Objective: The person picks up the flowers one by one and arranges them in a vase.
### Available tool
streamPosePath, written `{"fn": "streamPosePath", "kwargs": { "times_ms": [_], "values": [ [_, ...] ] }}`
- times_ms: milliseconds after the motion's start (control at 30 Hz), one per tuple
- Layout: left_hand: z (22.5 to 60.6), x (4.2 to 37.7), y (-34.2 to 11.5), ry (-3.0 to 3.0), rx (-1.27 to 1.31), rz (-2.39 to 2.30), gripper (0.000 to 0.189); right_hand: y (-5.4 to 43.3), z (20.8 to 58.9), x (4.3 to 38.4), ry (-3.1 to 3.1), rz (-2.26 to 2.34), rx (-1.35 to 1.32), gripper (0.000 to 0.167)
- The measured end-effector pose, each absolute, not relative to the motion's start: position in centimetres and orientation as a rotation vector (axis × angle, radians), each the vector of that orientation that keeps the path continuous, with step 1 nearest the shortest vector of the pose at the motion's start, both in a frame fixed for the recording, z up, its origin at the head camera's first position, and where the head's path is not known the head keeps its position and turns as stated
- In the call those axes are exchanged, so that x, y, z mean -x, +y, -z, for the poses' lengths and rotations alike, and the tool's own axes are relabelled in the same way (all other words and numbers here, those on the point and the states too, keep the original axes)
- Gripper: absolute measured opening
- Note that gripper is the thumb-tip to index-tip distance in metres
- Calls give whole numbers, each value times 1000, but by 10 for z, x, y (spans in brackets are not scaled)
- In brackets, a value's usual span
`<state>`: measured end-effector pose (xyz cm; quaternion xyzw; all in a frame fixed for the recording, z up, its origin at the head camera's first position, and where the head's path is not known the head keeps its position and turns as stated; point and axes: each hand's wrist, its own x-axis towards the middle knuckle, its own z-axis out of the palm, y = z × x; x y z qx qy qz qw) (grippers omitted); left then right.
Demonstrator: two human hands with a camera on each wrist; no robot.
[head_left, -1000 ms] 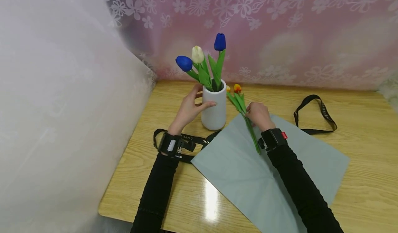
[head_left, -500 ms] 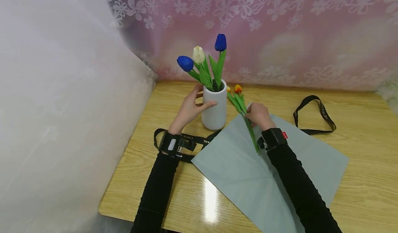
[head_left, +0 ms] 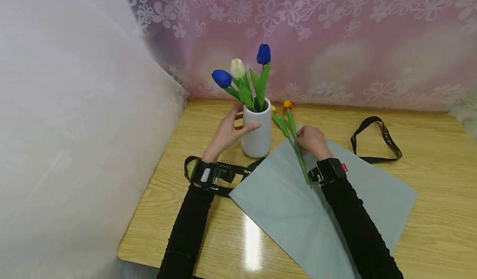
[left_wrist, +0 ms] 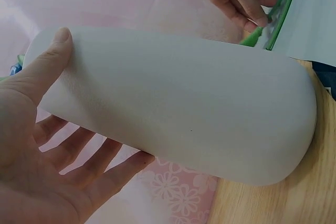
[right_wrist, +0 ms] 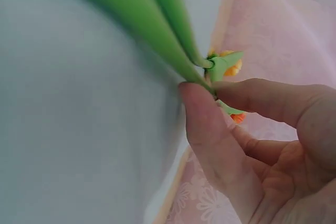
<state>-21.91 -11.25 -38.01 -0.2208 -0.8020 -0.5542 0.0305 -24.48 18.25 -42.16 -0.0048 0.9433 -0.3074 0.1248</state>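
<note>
My left hand (head_left: 227, 131) holds the upper left side of a white vase (head_left: 257, 140), thumb in front and fingers behind. Two blue tulips (head_left: 263, 54) and a white tulip (head_left: 237, 68) stand in this vase. On the right, thumb and forefinger of my right hand (head_left: 313, 140) pinch a thin green stem (right_wrist: 197, 77), that of the orange tulip (head_left: 287, 104). Beside it a yellow tulip (head_left: 273, 109) lies with its stem close by. Both stems run down over a grey-green sheet of wrapping paper (head_left: 298, 221).
A black lettered ribbon (head_left: 231, 167) lies under the left wrist, partly beneath the paper. Another black ribbon (head_left: 381, 159) is looped at the table's right. The wooden table (head_left: 167, 229) ends before a pink flowered curtain (head_left: 335, 55).
The orange tulip has shifted a little right, spreading apart from the yellow one, and my right hand has moved slightly right with it. My left hand still holds the vase.
</note>
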Motion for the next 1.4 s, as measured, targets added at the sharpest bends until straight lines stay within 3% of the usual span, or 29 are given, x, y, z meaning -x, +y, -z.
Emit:
{"fn": "streamPosePath", "kwargs": {
  "times_ms": [1400],
  "values": [
    [380,220,-109,-2512,641,1696,76,157,352,196,3128,1307,238,30]
  ]
}}
